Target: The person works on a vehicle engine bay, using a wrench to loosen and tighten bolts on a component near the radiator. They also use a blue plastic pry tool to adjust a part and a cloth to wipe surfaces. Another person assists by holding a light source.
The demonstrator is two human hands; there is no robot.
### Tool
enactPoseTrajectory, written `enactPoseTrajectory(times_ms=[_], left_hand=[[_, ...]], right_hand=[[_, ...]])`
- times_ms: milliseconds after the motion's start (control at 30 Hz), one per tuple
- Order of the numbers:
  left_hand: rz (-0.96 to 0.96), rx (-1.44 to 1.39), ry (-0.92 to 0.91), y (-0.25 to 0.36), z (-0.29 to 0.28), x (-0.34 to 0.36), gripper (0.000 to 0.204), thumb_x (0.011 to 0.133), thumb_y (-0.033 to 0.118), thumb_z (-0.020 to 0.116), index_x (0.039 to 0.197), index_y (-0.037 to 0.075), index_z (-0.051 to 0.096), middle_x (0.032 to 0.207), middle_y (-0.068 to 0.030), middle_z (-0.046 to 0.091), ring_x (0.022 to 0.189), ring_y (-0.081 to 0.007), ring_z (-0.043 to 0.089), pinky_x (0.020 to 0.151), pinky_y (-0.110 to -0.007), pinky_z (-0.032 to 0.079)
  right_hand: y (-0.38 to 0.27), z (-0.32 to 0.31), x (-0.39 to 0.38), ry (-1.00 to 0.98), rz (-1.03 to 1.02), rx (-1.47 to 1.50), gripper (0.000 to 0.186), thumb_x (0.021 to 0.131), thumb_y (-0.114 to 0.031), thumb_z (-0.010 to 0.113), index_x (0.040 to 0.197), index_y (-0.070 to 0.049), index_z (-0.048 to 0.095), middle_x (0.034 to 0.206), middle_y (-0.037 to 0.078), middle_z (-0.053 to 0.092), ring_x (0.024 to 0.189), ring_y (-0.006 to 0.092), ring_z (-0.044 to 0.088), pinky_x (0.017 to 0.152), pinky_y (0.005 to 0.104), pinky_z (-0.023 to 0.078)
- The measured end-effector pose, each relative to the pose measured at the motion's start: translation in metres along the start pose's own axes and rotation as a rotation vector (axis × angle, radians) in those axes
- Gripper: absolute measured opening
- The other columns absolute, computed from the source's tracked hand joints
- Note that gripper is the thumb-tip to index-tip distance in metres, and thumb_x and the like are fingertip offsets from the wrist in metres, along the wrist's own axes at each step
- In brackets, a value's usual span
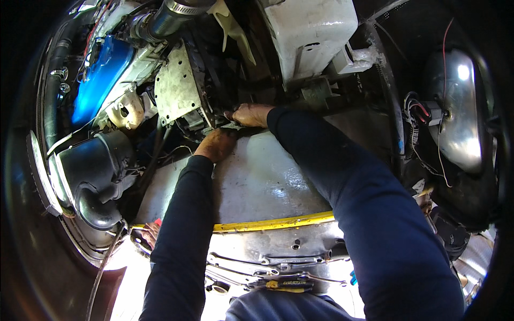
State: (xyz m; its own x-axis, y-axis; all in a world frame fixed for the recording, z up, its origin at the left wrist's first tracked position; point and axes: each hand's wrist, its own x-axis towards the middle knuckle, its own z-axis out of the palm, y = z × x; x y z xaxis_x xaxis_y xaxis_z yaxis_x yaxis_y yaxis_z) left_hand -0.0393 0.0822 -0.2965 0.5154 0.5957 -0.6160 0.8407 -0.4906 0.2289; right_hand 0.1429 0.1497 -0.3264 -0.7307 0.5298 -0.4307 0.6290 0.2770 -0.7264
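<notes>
Beyond the grey panel, far left, the drilled plate is located. Two-handed work beside it appears underway; fingertip control is probably required next. Whether anything is held by the left hand or right hand cannot be told.

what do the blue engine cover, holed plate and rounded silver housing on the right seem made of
Blue engine cover: painted or coated metal, perhaps plastic; smooth, even blue sheen.
Holed plate: probably bare metal, dull; pale grey, blotchy face.
Rounded silver housing: polished metal or metallized plastic, judging by bright, mirror-like highlights.
</notes>
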Motion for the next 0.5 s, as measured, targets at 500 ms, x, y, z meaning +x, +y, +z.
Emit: enactPoseTrajectory(times_ms=[500], left_hand=[[-0.297, -0.634, 0.417, -0.003, 0.004, -0.007, 0.039, 0.101, 0.033, 0.059, 0.127, 0.006, 0.067, 0.117, -0.0247, 0.071, 0.114, -0.0413, 0.066, 0.096, -0.044, 0.051]], right_hand=[[0.024, 0.001, -0.007, 0.1, 0.256, 0.354, 0.062, 0.099, -0.052, 0.054, 0.134, -0.002, 0.065, 0.146, 0.028, 0.054, 0.137, 0.0415, 0.052, 0.112, 0.0458, 0.043]])
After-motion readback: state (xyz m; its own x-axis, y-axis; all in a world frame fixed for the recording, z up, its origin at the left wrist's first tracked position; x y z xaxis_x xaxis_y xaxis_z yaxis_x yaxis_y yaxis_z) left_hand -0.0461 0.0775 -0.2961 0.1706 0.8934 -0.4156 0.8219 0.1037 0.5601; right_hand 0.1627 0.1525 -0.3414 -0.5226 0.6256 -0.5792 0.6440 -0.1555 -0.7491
